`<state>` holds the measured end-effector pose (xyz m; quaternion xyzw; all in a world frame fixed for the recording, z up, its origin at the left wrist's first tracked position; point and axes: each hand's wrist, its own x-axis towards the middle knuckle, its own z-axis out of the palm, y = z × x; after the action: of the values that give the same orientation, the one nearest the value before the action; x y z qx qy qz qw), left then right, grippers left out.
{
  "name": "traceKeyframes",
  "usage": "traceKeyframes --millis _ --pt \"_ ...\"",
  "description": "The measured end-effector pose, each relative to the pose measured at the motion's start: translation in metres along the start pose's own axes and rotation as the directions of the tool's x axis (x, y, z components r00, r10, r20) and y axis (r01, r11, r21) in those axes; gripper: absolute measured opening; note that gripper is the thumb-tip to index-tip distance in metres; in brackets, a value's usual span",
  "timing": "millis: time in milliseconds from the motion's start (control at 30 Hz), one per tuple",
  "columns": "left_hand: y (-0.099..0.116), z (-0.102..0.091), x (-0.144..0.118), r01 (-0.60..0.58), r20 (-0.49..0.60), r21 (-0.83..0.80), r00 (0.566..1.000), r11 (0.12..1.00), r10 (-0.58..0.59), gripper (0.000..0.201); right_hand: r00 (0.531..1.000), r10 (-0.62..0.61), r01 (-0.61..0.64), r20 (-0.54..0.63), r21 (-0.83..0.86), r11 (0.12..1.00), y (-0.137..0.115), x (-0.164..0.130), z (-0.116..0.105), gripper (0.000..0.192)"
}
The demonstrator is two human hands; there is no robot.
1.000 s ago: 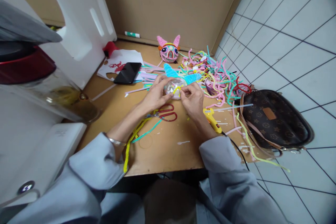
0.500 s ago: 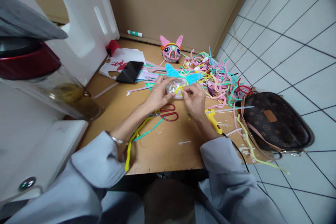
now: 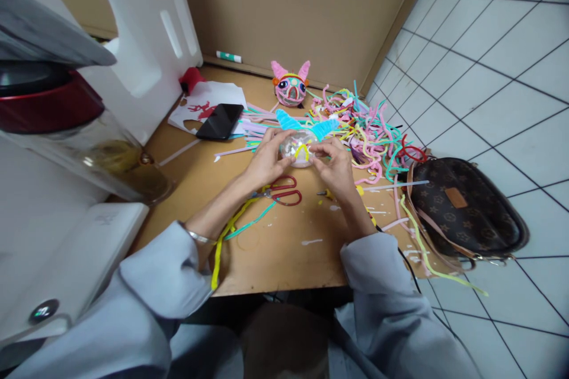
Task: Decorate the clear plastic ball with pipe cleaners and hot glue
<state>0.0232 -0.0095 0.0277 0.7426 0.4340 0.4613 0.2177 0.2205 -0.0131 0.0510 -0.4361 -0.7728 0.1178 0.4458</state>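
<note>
Head view. Your left hand [image 3: 267, 161] and right hand [image 3: 336, 169] meet over the middle of the wooden table [image 3: 275, 249], and the clear plastic ball [image 3: 300, 148] sits between them, raised just above the tabletop. Your left fingers curl around the ball's left side, pressed against its shell; your right fingertips [image 3: 320, 148] pinch at its right side, close to the short yellow pipe cleaner [image 3: 301, 150] bent across the front. Two blue fuzzy ears [image 3: 326, 128] stand up from the ball's far side, beyond your fingers. Red-handled scissors [image 3: 283, 190] lie flat on the table just below your left hand. The yellow glue gun [image 3: 361, 198] lies under your right wrist, mostly hidden. A tangle of coloured pipe cleaners [image 3: 364, 130] spreads to the right of the ball; a finished pink-eared figure [image 3: 290, 86] stands farther back. A black phone [image 3: 219, 121] lies to the left, and a brown bag [image 3: 466, 207] rests at the table's right edge.
</note>
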Motion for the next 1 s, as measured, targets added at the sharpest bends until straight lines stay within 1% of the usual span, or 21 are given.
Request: traceKeyframes --millis 100,267,400,633,1000 --pt "0.0008 -0.001 0.0005 -0.006 0.0 0.026 1.0 1.0 0.006 0.057 1.0 -0.006 0.006 0.01 0.0 1.0 0.0009 0.0 -0.0007 0.009" --pt "0.0047 -0.0028 0.0008 -0.014 0.016 0.075 1.0 0.997 0.013 0.059 1.0 -0.006 0.005 -0.016 -0.047 0.999 -0.002 -0.0014 0.0013 0.004" --pt "0.005 -0.0026 0.0007 -0.023 0.012 0.098 1.0 0.995 0.022 0.059 0.999 -0.01 0.007 -0.042 -0.073 0.997 -0.004 -0.0018 0.0035 0.009" --pt "0.0023 -0.0012 0.0002 -0.027 0.009 0.103 1.0 0.994 0.026 0.059 0.998 -0.02 0.014 -0.065 -0.102 0.995 -0.0033 -0.0021 0.0057 0.01" --pt "0.0009 -0.0002 0.0009 -0.035 0.01 0.093 0.999 0.995 0.034 0.057 0.998 -0.009 0.004 -0.064 -0.08 0.997 -0.0038 -0.0029 0.0058 0.011"
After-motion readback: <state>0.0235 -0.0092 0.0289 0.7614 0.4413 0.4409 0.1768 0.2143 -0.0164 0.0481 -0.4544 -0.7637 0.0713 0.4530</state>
